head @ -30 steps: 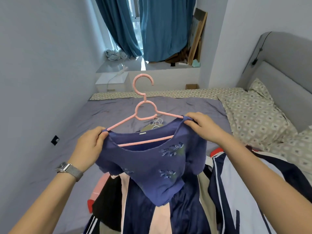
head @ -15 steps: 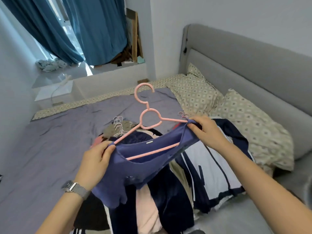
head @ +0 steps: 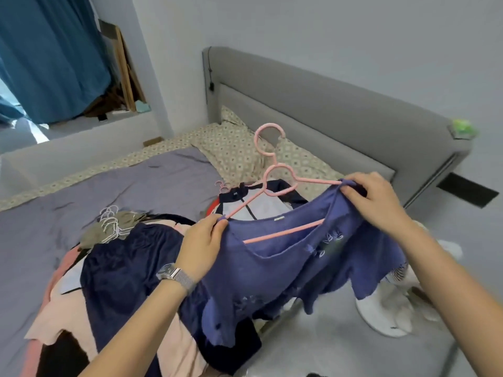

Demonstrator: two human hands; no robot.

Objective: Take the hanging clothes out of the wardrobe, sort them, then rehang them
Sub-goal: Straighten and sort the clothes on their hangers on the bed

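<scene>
A purple-blue embroidered top [head: 288,265] hangs on a pink hanger [head: 275,172] held in the air over the bed. My left hand [head: 201,243] pinches the top's left shoulder at the hanger's end. My right hand [head: 373,200] grips the right shoulder over the other end. Below lies a pile of clothes [head: 117,270] in dark navy, pink, white and black, with a bunch of white hangers [head: 111,221] at its far side.
The bed [head: 81,194] has a grey-purple sheet, patterned pillows [head: 239,151] and a grey headboard [head: 326,104]. Blue curtains [head: 51,55] hang at the back left. A white fan base [head: 386,308] stands on the floor to the right of the bed.
My view has swung to the right, toward the headboard. Both hands have carried the top and hanger to the right, past the bed's edge, keeping the same hold.
</scene>
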